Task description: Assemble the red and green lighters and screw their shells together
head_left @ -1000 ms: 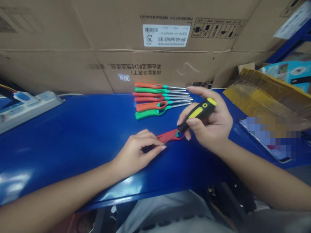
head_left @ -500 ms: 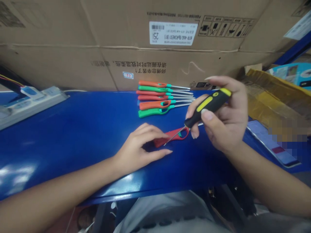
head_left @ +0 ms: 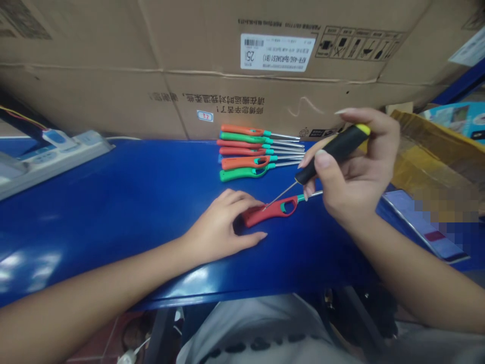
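In my right hand (head_left: 364,172) is a screwdriver (head_left: 335,151) with a black and yellow handle, its thin shaft slanting down to the left. The tip is at the handle of a red gas lighter (head_left: 271,211) lying on the blue table (head_left: 151,202); whether it touches I cannot tell. My left hand (head_left: 223,225) curves about the lighter's butt end, fingers along the far side and partly over it. The left thumb stretches out on the near side, apart from the lighter.
Several orange, green and red lighters (head_left: 244,162) lie in a row farther back. Behind them stands a large cardboard box (head_left: 212,50). A white power strip (head_left: 79,151) is at left. A phone (head_left: 424,222) and a package wrapped in yellow tape (head_left: 435,162) lie at right.
The screwdriver has tilted and its tip has moved up and slightly right, onto or over the red lighter's handle. My left hand has barely moved.
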Tool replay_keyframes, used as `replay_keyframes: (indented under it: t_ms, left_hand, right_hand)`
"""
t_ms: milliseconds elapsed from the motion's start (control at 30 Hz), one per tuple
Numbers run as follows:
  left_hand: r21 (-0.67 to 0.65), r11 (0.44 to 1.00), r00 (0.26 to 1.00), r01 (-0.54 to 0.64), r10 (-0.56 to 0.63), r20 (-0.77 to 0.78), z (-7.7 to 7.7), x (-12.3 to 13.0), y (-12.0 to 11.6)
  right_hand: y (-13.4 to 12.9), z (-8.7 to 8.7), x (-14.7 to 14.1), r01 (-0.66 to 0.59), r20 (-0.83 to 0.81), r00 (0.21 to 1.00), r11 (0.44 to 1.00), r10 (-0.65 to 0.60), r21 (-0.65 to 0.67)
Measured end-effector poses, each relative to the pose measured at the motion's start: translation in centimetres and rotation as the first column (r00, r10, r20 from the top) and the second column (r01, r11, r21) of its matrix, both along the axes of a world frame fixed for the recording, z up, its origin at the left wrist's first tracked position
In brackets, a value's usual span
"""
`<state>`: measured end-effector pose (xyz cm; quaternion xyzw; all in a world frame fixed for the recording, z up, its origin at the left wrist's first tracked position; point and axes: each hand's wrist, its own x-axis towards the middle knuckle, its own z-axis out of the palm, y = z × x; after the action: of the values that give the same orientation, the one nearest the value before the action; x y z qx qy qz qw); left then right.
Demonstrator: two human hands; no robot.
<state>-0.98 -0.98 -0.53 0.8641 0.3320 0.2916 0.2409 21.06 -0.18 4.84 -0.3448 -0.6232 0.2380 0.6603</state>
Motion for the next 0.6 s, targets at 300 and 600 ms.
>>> replay_keyframes:
  t_ms: [300, 600]
  left_hand:
    - [-0.093, 0.991, 0.996, 0.092, -0.093, -0.011, -1.0, -0.1, 0.1]
    - [-0.113, 0.987, 0.994, 0.11, -0.106, 0.04, -1.6, -0.1, 0.3]
  right_hand:
    - [0.9, 0.3, -2.3, -0.034, 0.216, 0.976, 0.967, -0.022, 0.254]
    - [0.8, -1.9, -2.9, -0.071, 0.258, 0.966, 0.953, -0.008, 0.296]
